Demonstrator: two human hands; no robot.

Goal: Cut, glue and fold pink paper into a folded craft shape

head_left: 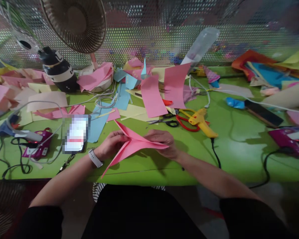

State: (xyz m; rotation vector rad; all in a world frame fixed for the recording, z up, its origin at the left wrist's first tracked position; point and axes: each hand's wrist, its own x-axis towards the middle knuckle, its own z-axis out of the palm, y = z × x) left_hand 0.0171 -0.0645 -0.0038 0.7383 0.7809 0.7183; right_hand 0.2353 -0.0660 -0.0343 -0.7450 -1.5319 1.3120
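Note:
A folded sheet of pink paper is held between both hands above the near part of the green table. Its two long points spread toward the left, and a narrow end lies to the right. My left hand, with a white watch band at the wrist, pinches the paper at the notch between those points. Gripping the folded right-hand part is my right hand, its fingers partly behind the paper. Black-handled scissors and a yellow glue gun lie just beyond my right hand.
On the green table a phone lies left of my hands. A purple power strip with cables sits farther left. Behind are loose paper pieces, a fan, a black bottle and a clear plastic bottle.

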